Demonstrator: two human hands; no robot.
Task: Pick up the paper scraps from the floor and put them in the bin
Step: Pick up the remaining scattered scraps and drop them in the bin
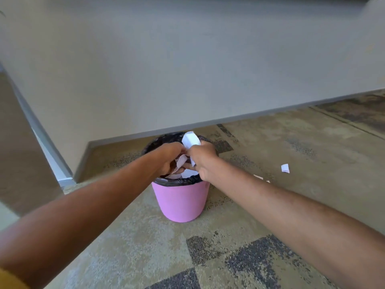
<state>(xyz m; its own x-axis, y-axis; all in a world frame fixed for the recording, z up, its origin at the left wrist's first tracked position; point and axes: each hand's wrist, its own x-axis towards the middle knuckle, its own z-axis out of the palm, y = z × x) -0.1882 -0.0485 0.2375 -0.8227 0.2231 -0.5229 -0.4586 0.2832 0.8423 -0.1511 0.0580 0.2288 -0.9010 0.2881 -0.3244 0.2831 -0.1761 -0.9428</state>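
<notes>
A pink bin (pixel 180 202) with a black liner stands on the carpet by the wall. Both hands meet right over its mouth. My left hand (pixel 169 157) grips white paper scraps (pixel 180 161) that hang between the two hands. My right hand (pixel 203 158) holds a larger white paper scrap (pixel 190 139) that sticks up above its fingers. More white paper (pixel 188 173) lies inside the bin under the hands. On the floor to the right lies a folded white scrap (pixel 285 168), and smaller bits (pixel 259 177) show just past my right forearm.
A grey wall with a baseboard (pixel 129 136) runs behind the bin and turns a corner at the left. Patterned beige and dark carpet (pixel 239 259) spreads in front and to the right.
</notes>
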